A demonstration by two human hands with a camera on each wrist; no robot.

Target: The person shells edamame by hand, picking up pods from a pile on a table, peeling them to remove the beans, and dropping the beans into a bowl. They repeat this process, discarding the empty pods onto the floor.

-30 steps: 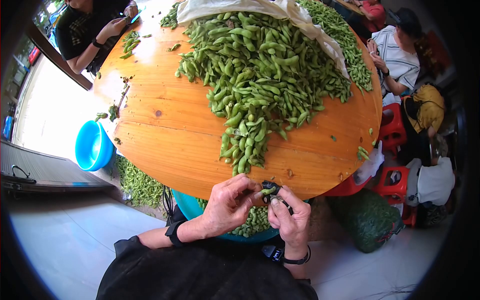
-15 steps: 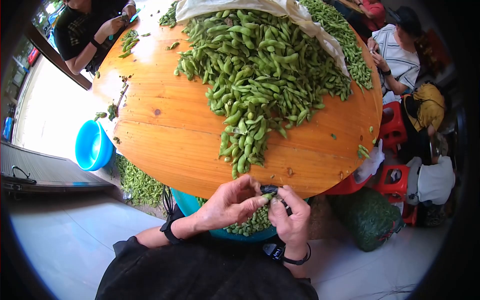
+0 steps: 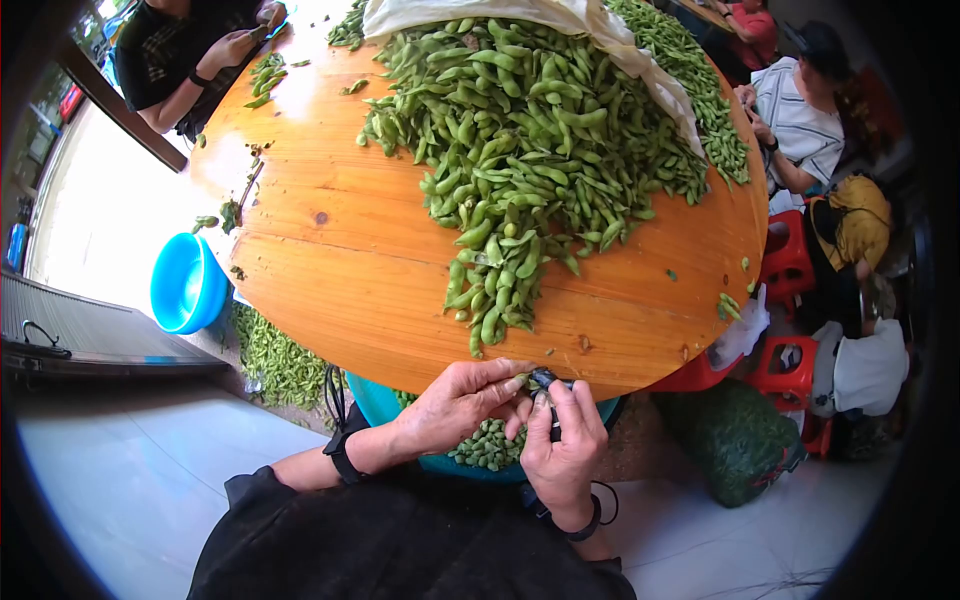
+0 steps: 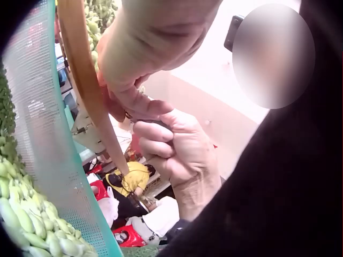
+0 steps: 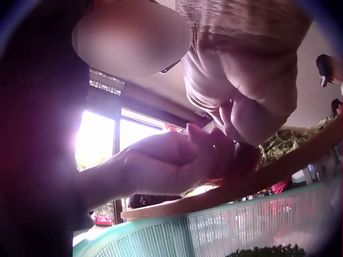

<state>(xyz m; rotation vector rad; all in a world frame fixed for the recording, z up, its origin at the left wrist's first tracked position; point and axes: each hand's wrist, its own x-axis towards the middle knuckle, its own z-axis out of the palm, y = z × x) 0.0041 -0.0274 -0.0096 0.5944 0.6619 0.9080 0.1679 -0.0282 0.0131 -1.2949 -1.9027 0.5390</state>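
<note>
In the head view my left hand [image 3: 455, 405] is at the table's near edge, thumb and fingers pinching a green soybean pod [image 3: 531, 382] that is mostly hidden. My right hand [image 3: 565, 450] meets it fingertip to fingertip and grips a small black tool [image 3: 544, 377]; its exact kind is hard to make out. Both wrist views show the hands together, with their fingers covering the pod. Below them stands a teal mesh basket [image 4: 88, 209] holding many green pods [image 3: 487, 446]. A big heap of soybean pods [image 3: 540, 150] spreads over the wooden table [image 3: 350, 270] ahead.
A white cloth [image 3: 645, 65] lies over the heap's far side. To the left are a blue basin [image 3: 188, 285] and pods on the floor [image 3: 270, 360]. Red stools [image 3: 785, 370] and a full dark green net bag [image 3: 735, 440] stand right. Other people sit around the table.
Both hands stay together at the table edge while the fingers shift around the pod. The right hand has turned and dropped slightly, and the pod is now more covered.
</note>
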